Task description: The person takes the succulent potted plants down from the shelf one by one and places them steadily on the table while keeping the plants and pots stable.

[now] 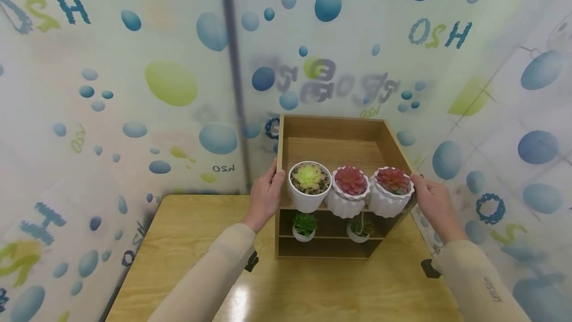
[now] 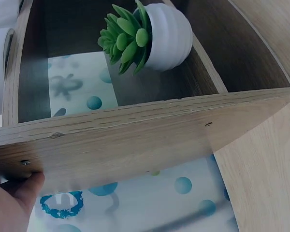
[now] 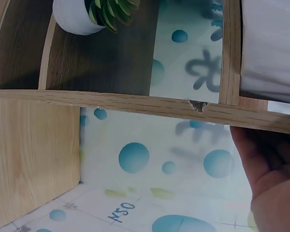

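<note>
A wooden shelf unit [image 1: 332,148] stands on the table, with a person's hand at each side of it. The left hand [image 1: 265,195] grips the left side panel near its front edge, level with the upper pots. On the opposite panel the right hand [image 1: 437,206] holds on at about the same height. Three white pots line the upper shelf: one with a yellow-green succulent [image 1: 309,177], two with red succulents [image 1: 350,180]. Below sit two smaller white pots, one with a green succulent [image 2: 125,38], the other with a darker green plant [image 3: 113,12].
The wooden tabletop [image 1: 201,242] extends to the left and in front of the shelf. Patterned walls [image 1: 170,39] with blue and green spots rise behind and on both sides. The right wall runs close to the right arm. A chipped spot [image 3: 199,106] marks the shelf's edge.
</note>
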Demonstrator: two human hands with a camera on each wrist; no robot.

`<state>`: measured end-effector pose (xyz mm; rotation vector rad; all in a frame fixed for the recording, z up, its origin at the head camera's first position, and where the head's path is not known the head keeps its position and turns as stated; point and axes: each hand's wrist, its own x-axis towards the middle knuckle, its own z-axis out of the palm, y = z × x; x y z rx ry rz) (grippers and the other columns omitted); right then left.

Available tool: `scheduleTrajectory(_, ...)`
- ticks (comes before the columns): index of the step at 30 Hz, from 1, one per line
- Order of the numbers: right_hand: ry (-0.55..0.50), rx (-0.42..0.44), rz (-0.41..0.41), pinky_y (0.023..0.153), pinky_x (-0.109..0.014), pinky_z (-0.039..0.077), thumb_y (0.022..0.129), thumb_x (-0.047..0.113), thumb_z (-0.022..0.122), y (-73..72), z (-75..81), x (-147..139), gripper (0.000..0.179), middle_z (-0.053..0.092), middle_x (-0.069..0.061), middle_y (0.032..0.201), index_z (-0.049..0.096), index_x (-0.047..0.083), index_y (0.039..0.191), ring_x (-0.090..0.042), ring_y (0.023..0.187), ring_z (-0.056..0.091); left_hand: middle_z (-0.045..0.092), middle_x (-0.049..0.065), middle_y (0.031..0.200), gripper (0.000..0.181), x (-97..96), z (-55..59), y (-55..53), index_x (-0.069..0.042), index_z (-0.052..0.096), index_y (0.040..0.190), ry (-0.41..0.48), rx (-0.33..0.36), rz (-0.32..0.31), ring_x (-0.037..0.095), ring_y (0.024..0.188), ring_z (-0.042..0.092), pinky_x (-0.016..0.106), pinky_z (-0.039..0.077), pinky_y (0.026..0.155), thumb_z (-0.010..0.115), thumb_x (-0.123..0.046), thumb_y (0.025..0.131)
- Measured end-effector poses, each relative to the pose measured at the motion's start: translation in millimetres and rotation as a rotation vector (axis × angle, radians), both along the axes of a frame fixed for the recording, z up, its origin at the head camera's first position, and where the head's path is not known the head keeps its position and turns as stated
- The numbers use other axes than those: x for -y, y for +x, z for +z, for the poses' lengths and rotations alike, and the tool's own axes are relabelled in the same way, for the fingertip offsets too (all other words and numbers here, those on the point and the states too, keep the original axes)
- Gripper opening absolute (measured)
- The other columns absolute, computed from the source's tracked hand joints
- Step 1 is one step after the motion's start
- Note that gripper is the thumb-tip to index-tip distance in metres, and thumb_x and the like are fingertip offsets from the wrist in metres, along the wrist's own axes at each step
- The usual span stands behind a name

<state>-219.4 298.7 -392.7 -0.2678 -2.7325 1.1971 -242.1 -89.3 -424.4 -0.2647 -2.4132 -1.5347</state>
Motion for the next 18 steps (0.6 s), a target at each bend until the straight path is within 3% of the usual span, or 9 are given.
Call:
scheduleTrajectory(7,-0.039,-0.002,0.011,0.049,-0.034,0.033,0.107,0.057,0.036,-0.6,-1.3,5,0.063,0.036,0.000,0.057,0.039,0.012,0.063,-0.018,0.056,0.037,0.040,0.016,0.160,0.060,6.1,1.9,1.7,0.001,0.037,0.157,-0.017,0.005,-0.011,0.035,0.145,0.042,0.049,0.039,0.117,0.037,-0.036,0.110)
scheduleTrajectory(18,-0.032,-0.057,-0.016,0.059,-0.032,0.035,0.108,0.049,0.039,-0.3,-1.2,19,0.061,0.036,0.001,0.060,0.040,0.013,0.060,-0.019,0.066,0.040,0.040,0.012,0.160,0.056,16.2,-0.6,4.6,-0.002,0.037,0.158,0.011,0.027,0.015,0.033,0.145,0.043,0.048,0.039,0.117,0.039,-0.033,0.111)
